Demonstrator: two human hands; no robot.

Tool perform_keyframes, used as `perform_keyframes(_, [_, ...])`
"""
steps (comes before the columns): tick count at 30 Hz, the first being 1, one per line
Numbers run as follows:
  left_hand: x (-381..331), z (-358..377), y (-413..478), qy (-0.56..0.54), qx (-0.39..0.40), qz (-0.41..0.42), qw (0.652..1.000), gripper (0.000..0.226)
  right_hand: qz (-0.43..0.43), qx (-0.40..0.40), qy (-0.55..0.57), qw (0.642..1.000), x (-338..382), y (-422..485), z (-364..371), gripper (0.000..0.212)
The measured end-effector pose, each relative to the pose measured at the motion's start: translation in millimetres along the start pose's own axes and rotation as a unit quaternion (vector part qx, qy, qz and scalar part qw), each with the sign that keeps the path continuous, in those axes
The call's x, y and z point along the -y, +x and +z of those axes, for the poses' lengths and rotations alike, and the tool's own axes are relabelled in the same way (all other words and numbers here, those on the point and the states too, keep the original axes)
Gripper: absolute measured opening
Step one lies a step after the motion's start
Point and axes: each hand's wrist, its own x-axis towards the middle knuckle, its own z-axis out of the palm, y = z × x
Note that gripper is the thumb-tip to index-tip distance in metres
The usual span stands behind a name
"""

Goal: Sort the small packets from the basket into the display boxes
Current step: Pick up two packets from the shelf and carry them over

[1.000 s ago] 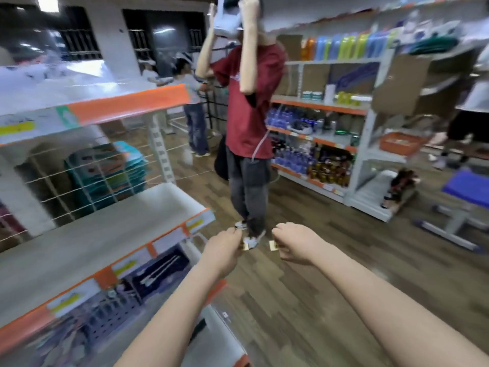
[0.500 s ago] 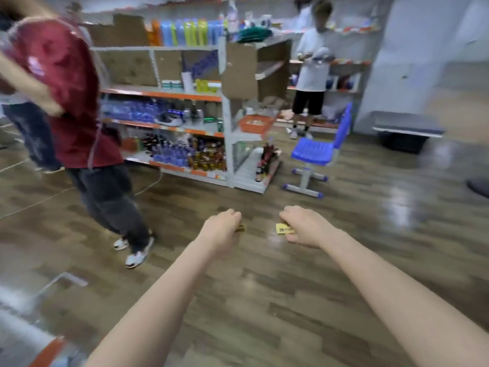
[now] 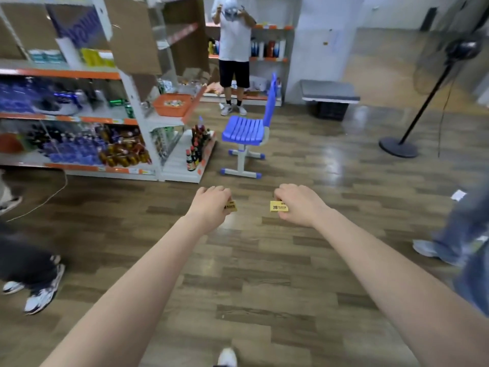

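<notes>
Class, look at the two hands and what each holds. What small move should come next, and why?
Probably a step toward the shelves. The left hand pinches a yellow packet, the right hand pinches a second packet, both over bare floor; no display box is plainly in view to drop them into.

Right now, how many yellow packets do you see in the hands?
2. The left packet sits in the left hand, partly covered by its fingers. The right packet, printed 28, is pinched by the right hand. Others could be hidden inside the curled fingers.
</notes>
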Motion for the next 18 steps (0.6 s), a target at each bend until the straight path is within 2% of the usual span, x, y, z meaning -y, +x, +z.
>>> perform_keyframes(6, [40, 15, 126, -0.011, 0.000, 0.018, 1.000, 0.024, 0.010, 0.017, -0.004, 1.000, -56, 110, 20, 0.030])
perform_keyframes(18, [185, -3, 421, 0.019, -0.017, 0.002, 1.000, 0.029, 0.004, 0.001, 0.052, 0.999, -172, 417, 7, 0.025])
